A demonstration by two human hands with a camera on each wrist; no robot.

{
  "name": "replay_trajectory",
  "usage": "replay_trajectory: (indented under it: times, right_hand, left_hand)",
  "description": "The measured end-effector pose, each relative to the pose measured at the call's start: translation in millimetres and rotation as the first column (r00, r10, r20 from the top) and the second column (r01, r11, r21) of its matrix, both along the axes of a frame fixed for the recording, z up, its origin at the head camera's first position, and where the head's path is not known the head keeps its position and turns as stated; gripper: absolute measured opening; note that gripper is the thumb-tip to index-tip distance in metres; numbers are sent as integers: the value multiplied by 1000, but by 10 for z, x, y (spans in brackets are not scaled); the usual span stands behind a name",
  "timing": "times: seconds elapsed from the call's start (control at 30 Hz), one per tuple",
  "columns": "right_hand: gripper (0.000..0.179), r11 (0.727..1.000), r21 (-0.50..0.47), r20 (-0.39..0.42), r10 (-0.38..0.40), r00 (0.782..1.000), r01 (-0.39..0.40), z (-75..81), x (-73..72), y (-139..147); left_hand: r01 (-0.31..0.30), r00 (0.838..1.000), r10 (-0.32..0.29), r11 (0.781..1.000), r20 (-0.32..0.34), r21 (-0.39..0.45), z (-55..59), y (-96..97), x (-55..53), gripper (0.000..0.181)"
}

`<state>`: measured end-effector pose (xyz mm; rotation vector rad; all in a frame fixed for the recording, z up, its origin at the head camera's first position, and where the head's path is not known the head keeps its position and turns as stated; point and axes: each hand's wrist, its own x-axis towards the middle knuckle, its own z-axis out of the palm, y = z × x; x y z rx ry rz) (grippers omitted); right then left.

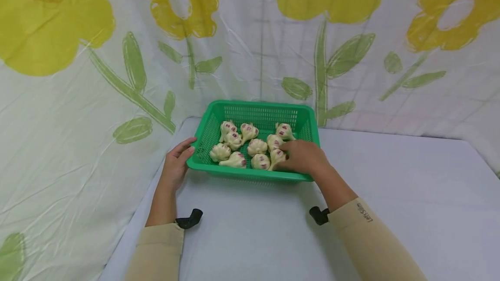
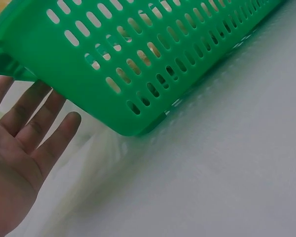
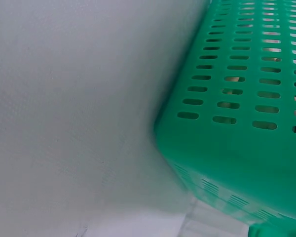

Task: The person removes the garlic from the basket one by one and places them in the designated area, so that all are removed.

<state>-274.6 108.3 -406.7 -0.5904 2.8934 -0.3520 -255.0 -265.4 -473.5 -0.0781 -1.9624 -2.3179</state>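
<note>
A green plastic basket with slotted walls stands on the white-covered table, holding several garlic bulbs with purplish marks. At its left rim is my left hand, touching the edge; in the left wrist view its fingers reach out fairly straight under the rim. My right hand is inside the basket at the right, its thumb and fingers around a garlic bulb near the front wall. Another garlic bulb lies right by those fingers. The right wrist view shows only the basket's outside, with the hand hidden.
The white tabletop extends to the right and in front of the basket. Behind and to the left hangs a white cloth with painted yellow flowers, close to the basket's back edge. Black wrist mounts stick out beside both sleeves.
</note>
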Motion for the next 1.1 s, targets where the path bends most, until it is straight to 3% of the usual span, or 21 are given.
replay_trajectory:
  times: [0.17, 0.3, 0.6, 0.87, 1.1]
  right_hand:
    - [71, 999, -34, -8, -9, 1000, 9, 25, 1, 3]
    - [77, 994, -104, 7, -36, 999, 37, 37, 9, 26]
    - [78, 934, -346, 2, -90, 996, 85, 14, 11, 109]
    - [77, 831, -544, -33, -156, 987, 114, -31, 46, 192]
    - [70, 685, -716, -8, -194, 981, 130, -87, 88, 259]
  left_hand:
    - [-27, 1000, 27, 1000, -3, -12, 10, -19, 2, 28]
    - [-41, 999, 41, 999, 1, -19, 29, -18, 13, 29]
    - [-72, 997, 73, 997, 20, -23, 49, 2, 29, 28]
    - [-87, 996, 87, 996, 25, -19, 33, 28, 18, 31]
    - [-82, 996, 84, 996, 44, -37, 17, 52, 22, 35]
